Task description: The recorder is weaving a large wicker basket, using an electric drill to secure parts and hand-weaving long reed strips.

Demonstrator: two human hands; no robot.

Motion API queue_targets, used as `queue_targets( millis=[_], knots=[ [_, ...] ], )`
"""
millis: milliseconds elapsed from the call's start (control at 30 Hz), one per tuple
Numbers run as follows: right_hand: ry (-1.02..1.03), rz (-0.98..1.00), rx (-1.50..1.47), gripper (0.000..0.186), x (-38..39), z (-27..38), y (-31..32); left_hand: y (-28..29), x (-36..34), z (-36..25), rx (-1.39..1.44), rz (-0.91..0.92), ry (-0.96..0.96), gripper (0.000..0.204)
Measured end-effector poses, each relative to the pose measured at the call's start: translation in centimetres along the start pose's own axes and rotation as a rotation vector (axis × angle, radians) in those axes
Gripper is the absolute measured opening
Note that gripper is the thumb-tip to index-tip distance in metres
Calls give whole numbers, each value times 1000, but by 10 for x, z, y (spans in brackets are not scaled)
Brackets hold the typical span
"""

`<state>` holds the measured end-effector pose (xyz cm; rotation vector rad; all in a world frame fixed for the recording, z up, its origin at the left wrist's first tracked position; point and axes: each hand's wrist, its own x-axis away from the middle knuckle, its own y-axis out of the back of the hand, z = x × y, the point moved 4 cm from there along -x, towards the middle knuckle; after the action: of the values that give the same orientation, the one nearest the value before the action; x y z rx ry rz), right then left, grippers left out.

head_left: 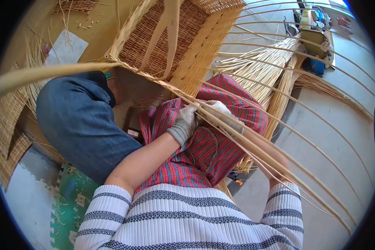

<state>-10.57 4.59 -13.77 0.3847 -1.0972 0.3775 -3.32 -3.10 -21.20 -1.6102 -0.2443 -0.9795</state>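
Observation:
A woven rectangular basket with a brown interior is tilted above my lap, pale flat strips crossing it. From its braided edge, long canes run diagonally to the lower right. My left hand, in a grey-white glove, has its fingers curled at the near end of that braid, closed on the canes. Beside it, my right hand, gloved alike, sits behind the canes, which partly hide its fingers. Red striped cloth covers my lap beneath both hands.
A bent leg in blue jeans is at left, near woven panels and a green mat. Cane bundles lie at right, curved canes arching over them. A white sheet lies upper left; assorted items stand upper right.

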Motion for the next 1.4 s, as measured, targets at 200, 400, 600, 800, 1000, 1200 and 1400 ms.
queue_targets(
  millis=[200,400,600,800,1000,1200,1400],
  knots=[
    [-131,-161,231,44,10,15,-6,14,-20,25,279,-5,151,23],
    [-209,-189,263,39,16,32,-17,13,-14,21,271,4,161,26],
    [-221,-182,344,40,14,37,-19,13,-14,21,300,-98,209,24],
    [-116,-201,250,38,8,38,-24,13,-20,21,317,-132,288,33],
    [-229,-49,254,30,-5,22,-7,14,-7,-2,65,-198,194,32],
    [-266,397,-671,22,-35,-20,12,21,25,-41,-116,-309,-28,38],
    [345,-274,-1184,35,-24,-6,85,29,10,-68,-33,-273,-293,40]
  ],
)
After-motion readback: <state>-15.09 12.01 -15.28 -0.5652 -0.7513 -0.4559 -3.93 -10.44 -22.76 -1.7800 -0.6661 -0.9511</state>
